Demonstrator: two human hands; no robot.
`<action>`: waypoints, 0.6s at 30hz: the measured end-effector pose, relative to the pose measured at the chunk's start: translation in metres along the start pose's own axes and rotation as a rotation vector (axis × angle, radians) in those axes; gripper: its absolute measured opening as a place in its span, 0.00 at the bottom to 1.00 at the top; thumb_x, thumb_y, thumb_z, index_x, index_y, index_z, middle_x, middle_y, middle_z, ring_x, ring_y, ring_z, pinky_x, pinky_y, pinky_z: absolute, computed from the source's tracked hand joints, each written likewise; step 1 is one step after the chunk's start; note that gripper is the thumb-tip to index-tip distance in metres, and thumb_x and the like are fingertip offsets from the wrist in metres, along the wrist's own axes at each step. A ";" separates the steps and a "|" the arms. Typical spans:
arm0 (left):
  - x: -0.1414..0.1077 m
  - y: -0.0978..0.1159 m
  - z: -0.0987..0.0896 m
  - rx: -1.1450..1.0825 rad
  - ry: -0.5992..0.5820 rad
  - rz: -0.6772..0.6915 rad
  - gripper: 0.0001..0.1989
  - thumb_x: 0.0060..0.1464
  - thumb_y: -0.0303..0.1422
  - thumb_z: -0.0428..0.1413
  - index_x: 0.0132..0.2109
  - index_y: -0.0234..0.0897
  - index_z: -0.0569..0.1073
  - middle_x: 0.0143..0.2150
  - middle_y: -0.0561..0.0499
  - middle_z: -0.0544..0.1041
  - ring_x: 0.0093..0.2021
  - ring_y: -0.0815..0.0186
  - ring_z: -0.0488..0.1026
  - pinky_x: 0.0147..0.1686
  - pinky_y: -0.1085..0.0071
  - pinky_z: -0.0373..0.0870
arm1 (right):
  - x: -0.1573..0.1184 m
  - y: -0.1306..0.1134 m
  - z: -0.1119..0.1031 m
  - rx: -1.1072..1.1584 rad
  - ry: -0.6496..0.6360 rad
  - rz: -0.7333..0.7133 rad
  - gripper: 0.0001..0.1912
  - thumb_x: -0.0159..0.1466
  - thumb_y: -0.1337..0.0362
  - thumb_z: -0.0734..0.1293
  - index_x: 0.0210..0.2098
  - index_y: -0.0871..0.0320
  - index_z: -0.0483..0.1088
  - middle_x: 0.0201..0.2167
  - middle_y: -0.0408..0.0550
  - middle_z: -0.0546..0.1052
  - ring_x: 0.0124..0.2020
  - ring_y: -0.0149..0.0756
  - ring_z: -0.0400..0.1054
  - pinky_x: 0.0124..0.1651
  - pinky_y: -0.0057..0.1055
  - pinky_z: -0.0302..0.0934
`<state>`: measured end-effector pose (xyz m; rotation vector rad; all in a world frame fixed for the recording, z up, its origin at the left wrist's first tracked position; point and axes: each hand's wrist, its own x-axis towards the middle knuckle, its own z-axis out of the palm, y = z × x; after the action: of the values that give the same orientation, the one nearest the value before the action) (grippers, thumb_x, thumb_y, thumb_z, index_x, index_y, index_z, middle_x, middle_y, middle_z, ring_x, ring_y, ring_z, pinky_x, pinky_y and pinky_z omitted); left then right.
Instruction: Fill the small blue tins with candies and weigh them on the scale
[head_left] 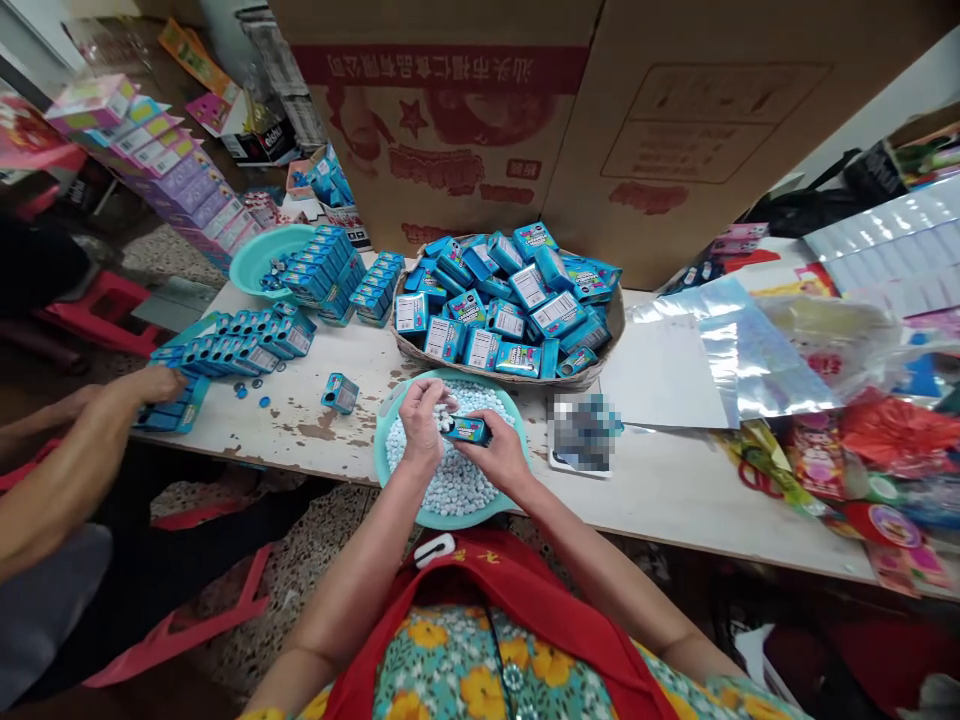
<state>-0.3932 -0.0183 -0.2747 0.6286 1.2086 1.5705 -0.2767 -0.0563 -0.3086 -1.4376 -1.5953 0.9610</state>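
Over a teal basin [384, 462] filled with small white candies [459, 490], my two hands meet. My right hand [501, 455] grips a small blue candy box [466, 429], tipped on its side with one end toward the left. My left hand [421, 418] is closed with bent fingers at that end of the box, and a few white candies show at its fingertips. Just behind the basin, a wide basket [510, 378] is heaped with blue candy boxes [504, 320]. One more blue box [340, 393] stands alone on the table to the left.
A co-worker's hand [159, 385] touches rows of blue boxes [247, 340] at the left. A second teal bowl [251, 250] stands behind them. A large cardboard carton [480, 130] rises at the back. Plastic sheets [757, 350] and bagged goods [892, 440] cover the right side.
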 end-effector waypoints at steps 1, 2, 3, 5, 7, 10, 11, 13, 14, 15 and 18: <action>-0.002 0.000 0.004 0.005 0.013 0.007 0.09 0.49 0.36 0.58 0.30 0.34 0.69 0.24 0.54 0.70 0.22 0.72 0.68 0.25 0.74 0.65 | 0.001 0.001 -0.005 0.003 -0.010 -0.013 0.17 0.52 0.62 0.71 0.41 0.55 0.69 0.39 0.45 0.75 0.41 0.40 0.69 0.44 0.34 0.61; -0.005 -0.001 0.008 0.008 0.029 0.009 0.09 0.49 0.37 0.57 0.30 0.34 0.69 0.22 0.55 0.69 0.21 0.72 0.68 0.25 0.74 0.65 | 0.002 0.002 -0.009 0.007 -0.021 -0.027 0.17 0.52 0.62 0.71 0.41 0.55 0.69 0.38 0.45 0.75 0.40 0.40 0.69 0.44 0.34 0.61; -0.007 -0.001 0.012 0.006 0.048 0.006 0.09 0.49 0.37 0.57 0.30 0.34 0.69 0.20 0.56 0.68 0.21 0.71 0.67 0.25 0.74 0.65 | 0.003 0.003 -0.014 0.011 -0.034 -0.042 0.16 0.52 0.63 0.71 0.41 0.55 0.69 0.38 0.45 0.75 0.40 0.40 0.69 0.43 0.34 0.61; -0.011 -0.004 0.019 -0.026 0.097 0.005 0.09 0.49 0.37 0.57 0.32 0.34 0.69 0.19 0.56 0.67 0.21 0.71 0.66 0.25 0.74 0.67 | 0.005 0.006 -0.023 0.016 -0.050 -0.077 0.16 0.53 0.63 0.71 0.40 0.55 0.69 0.38 0.45 0.74 0.40 0.40 0.69 0.43 0.34 0.61; -0.013 -0.008 0.026 -0.054 0.124 0.023 0.09 0.49 0.37 0.57 0.32 0.35 0.69 0.22 0.55 0.68 0.22 0.71 0.67 0.27 0.72 0.69 | 0.008 0.011 -0.029 0.020 -0.057 -0.109 0.16 0.53 0.64 0.71 0.41 0.55 0.69 0.39 0.45 0.74 0.41 0.40 0.68 0.44 0.35 0.61; -0.016 -0.017 0.035 -0.044 0.120 0.011 0.10 0.48 0.37 0.58 0.31 0.34 0.69 0.23 0.54 0.68 0.24 0.71 0.67 0.26 0.72 0.69 | 0.014 0.022 -0.031 0.041 -0.093 -0.112 0.16 0.52 0.66 0.71 0.41 0.55 0.69 0.39 0.45 0.74 0.41 0.40 0.68 0.45 0.35 0.61; -0.017 -0.019 0.037 -0.040 0.125 0.004 0.10 0.48 0.37 0.58 0.31 0.34 0.69 0.23 0.55 0.67 0.23 0.71 0.67 0.25 0.73 0.68 | 0.016 0.025 -0.031 0.049 -0.110 -0.110 0.16 0.52 0.67 0.71 0.40 0.55 0.69 0.38 0.45 0.74 0.41 0.40 0.68 0.45 0.35 0.61; -0.018 -0.019 0.038 -0.043 0.150 0.023 0.09 0.47 0.37 0.58 0.31 0.35 0.68 0.22 0.56 0.65 0.21 0.72 0.65 0.23 0.74 0.66 | 0.018 0.029 -0.031 0.065 -0.138 -0.114 0.16 0.52 0.67 0.71 0.41 0.55 0.69 0.38 0.44 0.74 0.41 0.39 0.68 0.45 0.34 0.61; -0.017 -0.018 0.035 -0.042 0.165 0.046 0.10 0.48 0.37 0.58 0.31 0.35 0.68 0.22 0.56 0.65 0.21 0.73 0.64 0.23 0.74 0.65 | 0.019 0.030 -0.033 0.073 -0.146 -0.115 0.16 0.52 0.66 0.71 0.41 0.55 0.69 0.38 0.44 0.74 0.41 0.39 0.68 0.45 0.34 0.61; -0.015 -0.018 0.031 -0.035 0.182 0.069 0.10 0.48 0.37 0.57 0.31 0.36 0.68 0.22 0.56 0.65 0.21 0.73 0.64 0.23 0.74 0.66 | 0.020 0.030 -0.035 0.084 -0.151 -0.112 0.16 0.52 0.66 0.72 0.41 0.55 0.69 0.38 0.44 0.74 0.41 0.39 0.68 0.44 0.34 0.61; -0.001 -0.025 0.003 0.106 0.252 0.098 0.11 0.51 0.41 0.54 0.34 0.37 0.68 0.24 0.56 0.65 0.23 0.70 0.66 0.27 0.70 0.69 | 0.018 0.027 -0.047 0.147 -0.168 -0.101 0.18 0.52 0.65 0.73 0.41 0.54 0.69 0.38 0.44 0.74 0.41 0.39 0.68 0.44 0.34 0.61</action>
<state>-0.3798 -0.0184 -0.2966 0.5767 1.4750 1.7143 -0.2237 -0.0348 -0.3120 -1.1908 -1.6631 1.1392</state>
